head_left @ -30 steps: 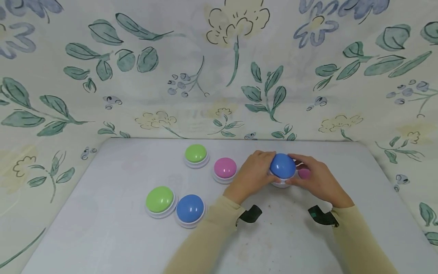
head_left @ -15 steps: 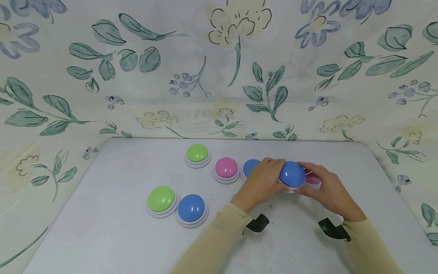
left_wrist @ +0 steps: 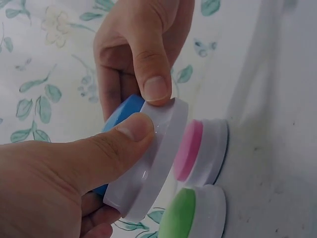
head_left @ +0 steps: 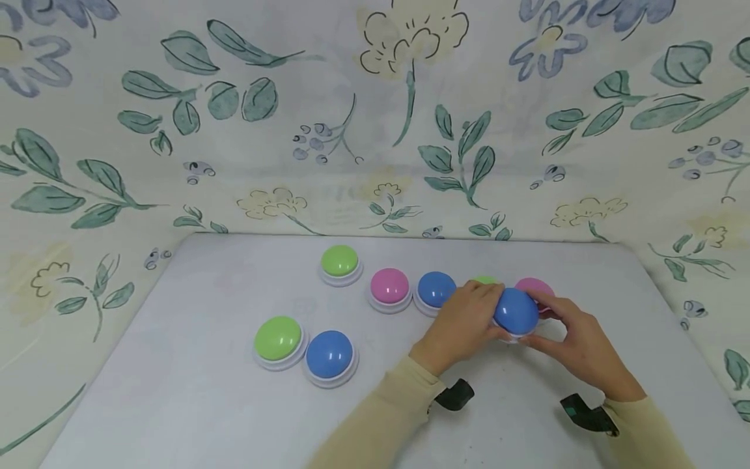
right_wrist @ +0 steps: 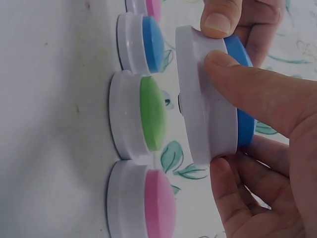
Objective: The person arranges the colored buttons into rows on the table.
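Both hands hold one blue push button (head_left: 515, 311), a blue dome on a round white base, raised off the white table. My left hand (head_left: 461, 326) grips its left side, thumb on the base. On the opposite side my right hand (head_left: 586, 339) pinches the base between thumb and fingers. In the right wrist view a gap shows between the held base (right_wrist: 205, 99) and the row of buttons behind it. That row has a pink button (head_left: 389, 286), a blue one (head_left: 436, 288), a green one (head_left: 485, 280) mostly hidden by my left hand, and another pink one (head_left: 533, 286), partly covered.
At the back left stands a green button (head_left: 340, 262). Nearer the front left, a second green button (head_left: 278, 340) sits beside a blue button (head_left: 329, 355). Floral cloth (head_left: 328, 202) rises behind the table (head_left: 176, 391) and along its sides.
Both hands have carried the blue button rightward and nearer to me. The row's blue button has come out from behind the left hand, the green one partly; the right pink button shows more.
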### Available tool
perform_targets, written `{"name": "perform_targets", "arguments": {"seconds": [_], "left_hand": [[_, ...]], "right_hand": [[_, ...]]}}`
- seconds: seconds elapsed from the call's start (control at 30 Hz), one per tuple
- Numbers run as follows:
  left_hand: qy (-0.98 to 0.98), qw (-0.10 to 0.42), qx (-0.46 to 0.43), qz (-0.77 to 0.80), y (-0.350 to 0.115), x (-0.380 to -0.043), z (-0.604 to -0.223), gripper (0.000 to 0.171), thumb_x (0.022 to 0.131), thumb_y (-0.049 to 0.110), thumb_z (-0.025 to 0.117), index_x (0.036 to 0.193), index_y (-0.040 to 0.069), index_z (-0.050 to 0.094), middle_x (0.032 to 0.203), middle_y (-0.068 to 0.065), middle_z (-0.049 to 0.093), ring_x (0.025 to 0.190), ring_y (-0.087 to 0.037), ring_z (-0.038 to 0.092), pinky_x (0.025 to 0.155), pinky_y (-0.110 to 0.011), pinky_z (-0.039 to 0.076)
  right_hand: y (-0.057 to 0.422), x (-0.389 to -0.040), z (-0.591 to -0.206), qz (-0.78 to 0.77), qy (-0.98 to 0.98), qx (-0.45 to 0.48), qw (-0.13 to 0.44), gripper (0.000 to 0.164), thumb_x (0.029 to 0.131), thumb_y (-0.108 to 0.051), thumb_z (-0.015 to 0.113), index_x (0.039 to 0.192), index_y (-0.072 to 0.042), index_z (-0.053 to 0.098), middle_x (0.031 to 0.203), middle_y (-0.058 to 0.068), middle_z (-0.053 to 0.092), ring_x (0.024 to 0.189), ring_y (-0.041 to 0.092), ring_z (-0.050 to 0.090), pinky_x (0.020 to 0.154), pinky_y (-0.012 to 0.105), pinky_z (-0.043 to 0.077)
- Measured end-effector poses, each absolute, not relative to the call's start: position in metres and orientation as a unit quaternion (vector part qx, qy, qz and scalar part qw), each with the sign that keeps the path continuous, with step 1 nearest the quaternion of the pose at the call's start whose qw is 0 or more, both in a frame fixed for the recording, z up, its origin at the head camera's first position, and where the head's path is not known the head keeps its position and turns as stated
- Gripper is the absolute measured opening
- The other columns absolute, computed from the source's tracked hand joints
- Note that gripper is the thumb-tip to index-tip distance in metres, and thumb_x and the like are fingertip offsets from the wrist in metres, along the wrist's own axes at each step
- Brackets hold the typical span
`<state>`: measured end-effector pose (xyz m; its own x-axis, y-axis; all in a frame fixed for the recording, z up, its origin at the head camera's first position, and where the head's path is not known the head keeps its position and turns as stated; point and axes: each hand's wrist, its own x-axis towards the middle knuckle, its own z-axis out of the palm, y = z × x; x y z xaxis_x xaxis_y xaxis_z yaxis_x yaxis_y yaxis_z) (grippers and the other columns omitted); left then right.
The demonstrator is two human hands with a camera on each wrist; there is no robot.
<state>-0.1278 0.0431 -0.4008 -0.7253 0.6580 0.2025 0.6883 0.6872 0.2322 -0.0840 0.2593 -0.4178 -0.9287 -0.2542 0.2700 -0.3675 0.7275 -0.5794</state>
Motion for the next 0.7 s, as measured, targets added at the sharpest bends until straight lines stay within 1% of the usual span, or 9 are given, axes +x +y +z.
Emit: {"name": "perform_targets", "arguments": {"seconds": [0.1,0.2,0.27,0.33,0.43,0.5,0.57,0.63,0.7], "left_hand": [[-0.917,0.051,-0.368,-0.143,0.045,-0.125,-0.403,0.077,0.088,0.051,0.072,0.144,0.004,0.051,0.141,-0.003,0.059,0.126,-0.018,0.053,0.110,-0.026,0.041],[-0.916,0.053,-0.370,-0.143,0.047,-0.122,-0.405,0.077,0.088,0.051,0.072,0.145,0.003,0.051,0.142,-0.004,0.059,0.125,-0.018,0.053,0.110,-0.025,0.041],[-0.916,0.054,-0.371,-0.142,0.049,-0.120,-0.405,0.076,0.088,0.050,0.072,0.144,0.003,0.051,0.142,-0.004,0.058,0.126,-0.018,0.053,0.110,-0.025,0.040],[-0.916,0.056,-0.373,-0.141,0.050,-0.118,-0.406,0.075,0.088,0.050,0.072,0.144,0.003,0.051,0.142,-0.004,0.058,0.126,-0.018,0.053,0.110,-0.024,0.040],[-0.915,0.060,-0.376,-0.135,0.053,-0.115,-0.407,0.074,0.088,0.050,0.073,0.142,0.004,0.053,0.141,-0.003,0.059,0.125,-0.017,0.054,0.110,-0.023,0.040],[-0.914,0.061,-0.378,-0.132,0.055,-0.114,-0.407,0.074,0.088,0.051,0.072,0.142,0.004,0.053,0.140,-0.002,0.060,0.124,-0.016,0.054,0.110,-0.022,0.039],[-0.914,0.060,-0.380,-0.129,0.057,-0.113,-0.408,0.074,0.088,0.051,0.072,0.142,0.004,0.053,0.140,-0.002,0.060,0.124,-0.016,0.054,0.111,-0.021,0.038],[-0.914,0.060,-0.382,-0.124,0.059,-0.111,-0.409,0.075,0.088,0.052,0.072,0.143,0.005,0.053,0.140,-0.002,0.060,0.125,-0.016,0.054,0.111,-0.021,0.037],[-0.913,0.065,-0.385,-0.119,0.060,-0.109,-0.410,0.075,0.088,0.052,0.072,0.143,0.005,0.053,0.140,-0.001,0.060,0.125,-0.015,0.054,0.111,-0.021,0.037]], "right_hand": [[0.261,-0.080,-0.420,0.331,-0.926,0.163,0.086,0.075,0.078,-0.014,0.087,0.144,-0.006,0.052,0.124,0.015,0.064,0.105,0.029,0.062,0.090,0.042,0.054],[0.263,-0.076,-0.423,0.333,-0.925,0.160,0.088,0.076,0.078,-0.014,0.087,0.145,-0.006,0.051,0.126,0.016,0.063,0.105,0.028,0.061,0.093,0.027,0.051],[0.264,-0.074,-0.425,0.331,-0.926,0.156,0.090,0.077,0.078,-0.014,0.088,0.145,-0.006,0.051,0.128,0.015,0.063,0.105,0.026,0.061,0.093,0.014,0.045],[0.265,-0.072,-0.427,0.332,-0.927,0.152,0.089,0.077,0.078,-0.015,0.088,0.146,-0.007,0.051,0.129,0.015,0.062,0.105,0.024,0.060,0.091,0.006,0.039],[0.267,-0.068,-0.428,0.328,-0.929,0.143,0.091,0.078,0.077,-0.016,0.088,0.145,-0.007,0.051,0.129,0.015,0.062,0.104,0.024,0.060,0.091,0.005,0.038],[0.268,-0.065,-0.429,0.326,-0.931,0.135,0.091,0.078,0.077,-0.015,0.088,0.145,-0.006,0.051,0.130,0.016,0.061,0.104,0.025,0.060,0.093,0.014,0.047],[0.269,-0.062,-0.429,0.327,-0.932,0.128,0.088,0.079,0.077,-0.014,0.088,0.145,-0.005,0.051,0.130,0.018,0.061,0.105,0.029,0.061,0.095,0.033,0.054],[0.270,-0.060,-0.429,0.333,-0.932,0.122,0.082,0.079,0.077,-0.013,0.088,0.145,-0.004,0.050,0.131,0.020,0.060,0.106,0.034,0.061,0.093,0.053,0.054],[0.271,-0.058,-0.430,0.337,-0.931,0.119,0.078,0.080,0.077,-0.013,0.088,0.146,-0.003,0.049,0.132,0.022,0.059,0.107,0.038,0.060,0.089,0.067,0.049]]}}
